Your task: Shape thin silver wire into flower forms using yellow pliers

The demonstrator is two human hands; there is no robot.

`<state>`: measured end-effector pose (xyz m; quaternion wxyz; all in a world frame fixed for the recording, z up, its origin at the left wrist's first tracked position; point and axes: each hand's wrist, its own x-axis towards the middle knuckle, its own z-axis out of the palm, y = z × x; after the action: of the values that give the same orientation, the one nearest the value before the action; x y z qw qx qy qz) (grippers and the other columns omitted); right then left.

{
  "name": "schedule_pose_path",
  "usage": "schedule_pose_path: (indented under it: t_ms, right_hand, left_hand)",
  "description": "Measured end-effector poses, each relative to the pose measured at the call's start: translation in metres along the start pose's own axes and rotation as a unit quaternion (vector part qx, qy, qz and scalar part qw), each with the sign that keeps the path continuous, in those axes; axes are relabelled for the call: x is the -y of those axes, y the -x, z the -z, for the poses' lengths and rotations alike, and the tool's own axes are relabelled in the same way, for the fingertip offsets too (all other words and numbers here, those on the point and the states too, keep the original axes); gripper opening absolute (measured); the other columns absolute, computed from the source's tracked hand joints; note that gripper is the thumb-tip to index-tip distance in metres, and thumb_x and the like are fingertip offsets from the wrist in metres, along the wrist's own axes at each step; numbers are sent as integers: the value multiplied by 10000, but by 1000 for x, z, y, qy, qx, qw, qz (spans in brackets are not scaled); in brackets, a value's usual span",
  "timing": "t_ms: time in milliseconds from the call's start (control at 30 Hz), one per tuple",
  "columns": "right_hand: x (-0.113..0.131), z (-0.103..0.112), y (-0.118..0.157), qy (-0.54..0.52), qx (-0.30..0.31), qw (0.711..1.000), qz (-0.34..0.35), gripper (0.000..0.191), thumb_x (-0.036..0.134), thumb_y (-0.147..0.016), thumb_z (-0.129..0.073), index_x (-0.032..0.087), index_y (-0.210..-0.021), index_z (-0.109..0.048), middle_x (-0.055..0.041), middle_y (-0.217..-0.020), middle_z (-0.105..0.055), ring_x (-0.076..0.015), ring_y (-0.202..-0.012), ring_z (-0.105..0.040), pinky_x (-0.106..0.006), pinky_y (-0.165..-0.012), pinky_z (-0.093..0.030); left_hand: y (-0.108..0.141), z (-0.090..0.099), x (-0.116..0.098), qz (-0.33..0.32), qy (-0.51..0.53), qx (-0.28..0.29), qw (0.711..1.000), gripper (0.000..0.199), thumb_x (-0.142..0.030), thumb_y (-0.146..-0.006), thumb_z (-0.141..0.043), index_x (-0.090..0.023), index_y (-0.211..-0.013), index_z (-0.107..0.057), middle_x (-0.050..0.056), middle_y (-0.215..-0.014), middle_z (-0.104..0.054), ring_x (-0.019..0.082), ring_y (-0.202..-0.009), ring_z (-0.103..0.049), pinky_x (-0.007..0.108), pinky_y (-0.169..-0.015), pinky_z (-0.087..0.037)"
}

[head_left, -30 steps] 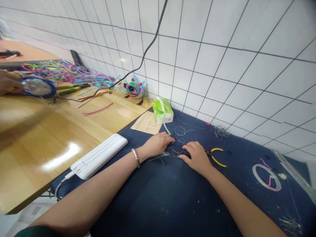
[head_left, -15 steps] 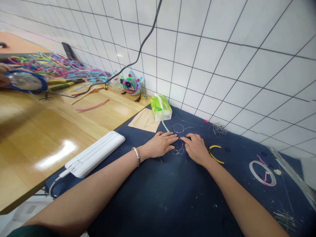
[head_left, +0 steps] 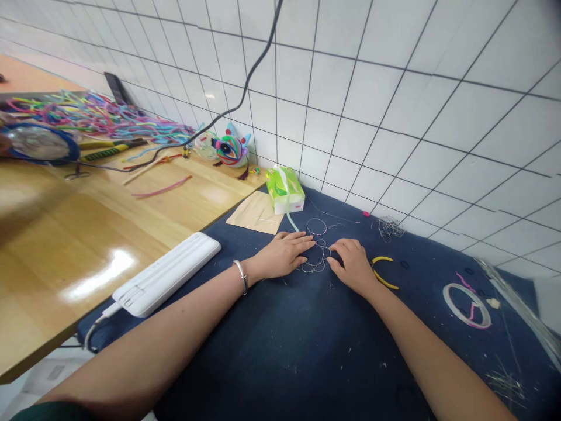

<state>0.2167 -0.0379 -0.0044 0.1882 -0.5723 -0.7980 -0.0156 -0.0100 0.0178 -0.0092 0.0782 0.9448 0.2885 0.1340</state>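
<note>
A thin wire flower shape [head_left: 314, 264], a ring with several small loops about it, lies on the dark blue cloth between my hands. My left hand [head_left: 283, 255] rests flat at its left side, fingers stretched out and fingertips touching the wire. At the right edge, the thumb and index fingertip of my right hand [head_left: 353, 264] touch a loop, with a gap between them; its other fingers curl slightly. Just beyond lies a wire ring with small pinkish beads [head_left: 316, 227]. Yellow-handled pliers [head_left: 385, 272] lie to the right of my right hand, partly hidden by it.
A green tissue pack [head_left: 284, 190] and a brown paper piece [head_left: 254, 213] sit behind my left hand. The white power bank [head_left: 169, 273] lies left. Tangled wire [head_left: 389, 228] and a white coil [head_left: 447, 298] are right. Coloured pipe cleaners [head_left: 100, 120] cover the wooden table's back.
My right hand has drawn slightly right, and its thumb and index finger have spread apart at the flower's edge. More of the wire loops now shows. My left hand stays almost in place.
</note>
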Motion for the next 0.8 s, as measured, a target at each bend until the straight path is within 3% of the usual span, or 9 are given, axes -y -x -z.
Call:
schedule_pose_path:
  t_ms: [133, 267, 433, 800]
  right_hand:
    - [-1, -1, 2, -12, -11, 1000, 12, 212, 283, -779, -539, 222, -981, -558, -63, -1013, -554, -244, -993, -438, -388, -833, -347]
    - [1, 1, 5, -21, -23, 999, 34, 235, 253, -790, -532, 219, -1021, -556, -65, -1007, -559, -237, -987, -446, -388, -836, -346]
    - [2, 1, 7, -30, -17, 996, 82, 180, 234, -831, -487, 238, -968, -603, -60, -951, -571, -213, -934, -469, -369, -800, -358]
    - [3, 2, 5, -25, 8, 997, 79, 165, 261, -836, -478, 222, -940, -601, -64, -968, -578, -214, -934, -475, -363, -793, -358]
  left_hand:
    - [-1, 5, 2, 34, -5, -52, 998, 456, -319, -859, -446, -256, -1303, -364, 39, -1381, -367, 213, -1268, -289, 391, -992, -216]
    - [2, 13, 4, 59, 3, -86, 995, 357, -325, -843, -480, -238, -1188, -493, 56, -1278, -474, 234, -1191, -369, 408, -969, -244]
    - [6, 18, -1, 33, 33, -51, 998, 250, -395, -773, -568, -237, -964, -607, 31, -1034, -587, 220, -1006, -481, 386, -905, -308]
    - [4, 12, -9, 58, 52, -47, 996, 238, -225, -731, -558, -210, -967, -580, 36, -979, -593, 212, -971, -496, 367, -858, -375]
